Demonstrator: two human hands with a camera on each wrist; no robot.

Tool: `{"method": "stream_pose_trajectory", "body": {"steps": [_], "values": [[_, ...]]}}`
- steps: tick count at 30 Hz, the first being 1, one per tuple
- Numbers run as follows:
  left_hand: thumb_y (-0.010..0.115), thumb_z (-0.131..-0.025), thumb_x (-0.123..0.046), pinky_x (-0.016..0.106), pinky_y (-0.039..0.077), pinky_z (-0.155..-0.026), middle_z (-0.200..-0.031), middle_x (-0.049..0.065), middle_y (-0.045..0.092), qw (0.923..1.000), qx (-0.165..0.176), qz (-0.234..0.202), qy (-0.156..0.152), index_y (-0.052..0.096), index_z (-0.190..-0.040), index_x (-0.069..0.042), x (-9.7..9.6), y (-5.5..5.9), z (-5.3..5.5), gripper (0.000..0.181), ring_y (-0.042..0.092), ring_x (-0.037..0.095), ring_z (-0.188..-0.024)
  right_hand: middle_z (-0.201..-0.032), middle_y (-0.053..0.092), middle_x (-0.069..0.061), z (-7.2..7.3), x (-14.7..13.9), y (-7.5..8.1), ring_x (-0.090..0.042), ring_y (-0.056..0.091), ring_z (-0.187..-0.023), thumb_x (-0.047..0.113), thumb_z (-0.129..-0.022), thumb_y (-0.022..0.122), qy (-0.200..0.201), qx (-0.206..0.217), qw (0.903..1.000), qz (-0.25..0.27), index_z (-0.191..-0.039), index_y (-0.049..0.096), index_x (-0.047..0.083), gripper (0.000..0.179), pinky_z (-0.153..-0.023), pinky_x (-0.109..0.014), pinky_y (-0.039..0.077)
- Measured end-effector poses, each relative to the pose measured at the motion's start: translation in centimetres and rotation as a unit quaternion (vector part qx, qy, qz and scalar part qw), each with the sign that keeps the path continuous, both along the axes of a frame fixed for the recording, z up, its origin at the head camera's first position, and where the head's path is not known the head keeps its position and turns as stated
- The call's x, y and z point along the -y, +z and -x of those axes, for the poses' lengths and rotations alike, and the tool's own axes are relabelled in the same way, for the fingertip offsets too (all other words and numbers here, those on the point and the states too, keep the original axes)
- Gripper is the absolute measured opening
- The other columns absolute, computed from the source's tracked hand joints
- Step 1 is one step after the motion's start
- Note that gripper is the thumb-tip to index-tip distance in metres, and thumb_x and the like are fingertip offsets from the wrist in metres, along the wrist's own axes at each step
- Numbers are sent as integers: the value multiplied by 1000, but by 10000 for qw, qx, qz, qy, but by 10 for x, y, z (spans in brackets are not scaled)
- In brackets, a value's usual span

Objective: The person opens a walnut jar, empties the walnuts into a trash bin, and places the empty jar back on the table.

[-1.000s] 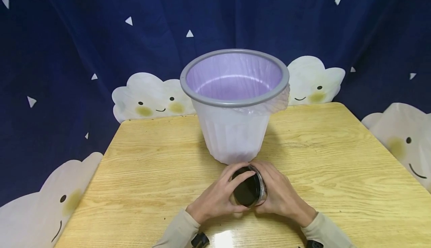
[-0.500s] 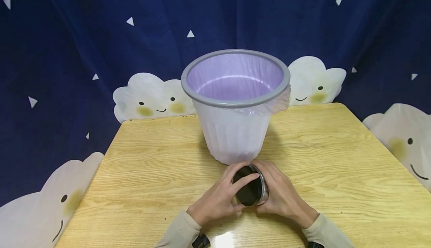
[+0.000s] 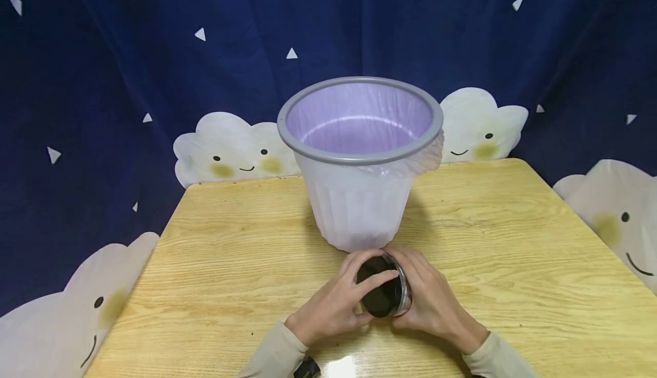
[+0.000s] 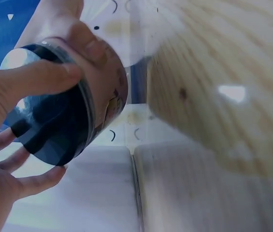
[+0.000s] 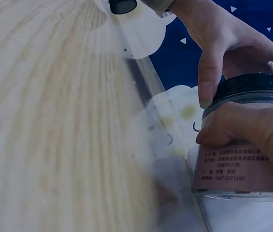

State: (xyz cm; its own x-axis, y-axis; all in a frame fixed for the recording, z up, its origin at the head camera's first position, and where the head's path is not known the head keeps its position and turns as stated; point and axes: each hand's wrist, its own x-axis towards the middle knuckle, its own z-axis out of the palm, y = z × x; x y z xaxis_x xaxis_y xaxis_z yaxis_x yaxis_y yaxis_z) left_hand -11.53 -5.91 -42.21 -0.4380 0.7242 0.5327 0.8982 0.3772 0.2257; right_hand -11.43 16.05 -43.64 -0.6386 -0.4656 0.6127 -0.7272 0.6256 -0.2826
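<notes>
In the head view a round jar is held tilted above the table, its black lid (image 3: 381, 303) turned toward my left side. My left hand (image 3: 333, 304) holds the lid by its edge, with one finger lying across the top. Around the jar's body curls my right hand (image 3: 431, 298), covering much of it. The right wrist view shows the clear jar (image 5: 233, 166) with a pinkish printed label and the lid seated on it. From the left wrist, the lid's glossy flat top (image 4: 49, 116) is visible between thumb and fingers.
Just beyond the hands stands a white bin (image 3: 354, 207) with a grey rim and a purple liner bag, part of which hangs out at the right. The wooden table (image 3: 231, 252) extends to both sides. A dark blue curtain (image 3: 328, 19) with cloud shapes surrounds it.
The left hand's finger has slid slightly across the lid toward the right hand, and the lid has turned a little with it. The right hand stays round the jar. The bin has not moved.
</notes>
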Motion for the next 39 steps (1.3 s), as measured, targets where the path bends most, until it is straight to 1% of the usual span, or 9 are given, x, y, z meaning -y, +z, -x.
{"method": "stream_pose_trajectory", "body": {"steps": [7, 12, 19, 21, 25, 27, 29, 35, 39], "values": [[86, -67, -24, 38, 37, -108, -150, 15, 25, 9999, 150, 32, 39, 34, -148, -23, 1, -1, -2, 97, 30, 30, -135, -131, 53, -7, -4, 0, -2, -25, 48, -120, 35, -30, 89, 68, 173, 9998, 1, -137, 47, 2, 120, -106, -31, 38], [86, -66, -20, 34, 32, -111, -151, 15, 24, 9999, 77, 82, -112, 35, -147, -21, -2, 0, -2, 96, 27, 29, -138, -130, 53, -9, -5, -1, -2, -26, 49, -119, 32, -29, 89, 89, 86, 9999, 31, -136, 48, -1, 119, -108, -26, 33], [87, -66, -24, 31, 33, -111, -150, 12, 26, 9993, 355, 60, -106, 34, -148, -23, -2, 0, -3, 98, 25, 24, -139, -130, 53, -8, -10, -2, -3, -26, 49, -120, 34, -30, 88, -23, 173, 9998, -72, -138, 47, 3, 119, -106, -34, 38], [87, -66, -25, 32, 31, -112, -151, 13, 25, 9997, 194, 123, -118, 34, -148, -22, -3, 1, -3, 98, 25, 25, -139, -131, 53, -8, -11, -2, -2, -26, 49, -120, 34, -30, 88, -56, 203, 9997, -76, -138, 46, 3, 120, -106, -34, 38], [86, -65, -25, 33, 27, -114, -150, 15, 27, 9983, -470, 288, -170, 39, -146, -21, -4, 2, -3, 93, 27, 28, -138, -131, 54, -9, -13, -2, -2, -28, 49, -120, 32, -29, 88, -67, 191, 9998, -11, -137, 47, 2, 119, -107, -35, 36], [85, -65, -25, 33, 26, -114, -148, 15, 30, 9968, -698, 346, -176, 42, -144, -21, -4, 2, -3, 90, 29, 29, -137, -130, 54, -8, -15, -2, -3, -28, 49, -120, 32, -30, 88, -89, 177, 9998, -22, -136, 48, 2, 118, -107, -36, 37], [85, -66, -25, 31, 28, -113, -147, 14, 32, 9965, -737, 358, -181, 43, -143, -21, -4, 2, -3, 88, 31, 28, -136, -130, 54, -8, -16, -2, -3, -28, 49, -120, 32, -31, 87, -91, 201, 9997, -44, -136, 48, 2, 117, -106, -37, 38], [84, -67, -29, 28, 31, -111, -146, 13, 32, 9978, -542, 341, -180, 40, -144, -20, -5, 4, -4, 89, 33, 26, -133, -130, 54, -9, -19, -3, -1, -28, 48, -121, 31, -33, 88, -138, 297, 9995, -43, -137, 47, 1, 115, -109, -33, 34], [85, -66, -26, 31, 26, -114, -148, 16, 29, 9970, -604, 359, -318, 39, -145, -19, -6, 4, -2, 92, 27, 29, -138, -129, 54, -9, -19, -3, -1, -28, 50, -119, 31, -31, 88, -188, 89, 9998, 58, -136, 47, 2, 116, -109, -28, 32]]}}
